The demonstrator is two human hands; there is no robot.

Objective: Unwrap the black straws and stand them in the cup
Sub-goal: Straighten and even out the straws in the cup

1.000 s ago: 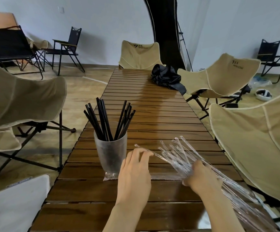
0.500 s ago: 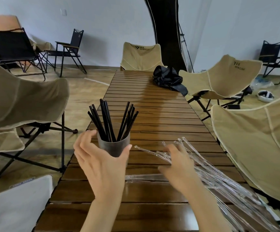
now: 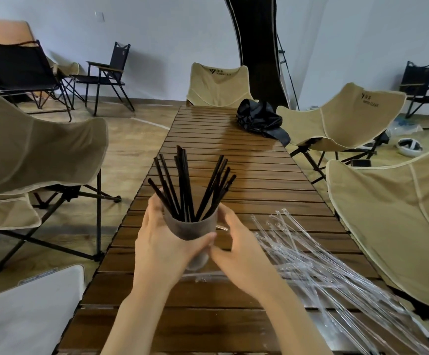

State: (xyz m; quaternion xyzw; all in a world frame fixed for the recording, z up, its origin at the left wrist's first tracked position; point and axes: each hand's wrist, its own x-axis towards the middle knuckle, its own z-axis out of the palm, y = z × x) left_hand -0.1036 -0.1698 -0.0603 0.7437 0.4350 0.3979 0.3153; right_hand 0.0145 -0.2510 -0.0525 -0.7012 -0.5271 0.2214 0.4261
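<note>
Cup full of straws, both hands on it

Slatted table (image 3: pixel 246 175) runs away down the middle, with a big heap of clear empty wrappers (image 3: pixel 310 254) lying on its right side. The left hand (image 3: pixel 162 247) is wrapped round the cup (image 3: pixel 190 233), thumb across the front, and the right hand (image 3: pixel 241 254) curls round its right side, low down. The cup sits near the table's near end, tipped a bit; can't tell if the base is off the wood. The straws (image 3: pixel 182 185) stand fanned out in it, loose. I'd guess that cup is light and squashy and a bit top-heavy with those stiff skinny straws, so hold it mid-wall, gently, and keep it upright or they'll slide out
</note>
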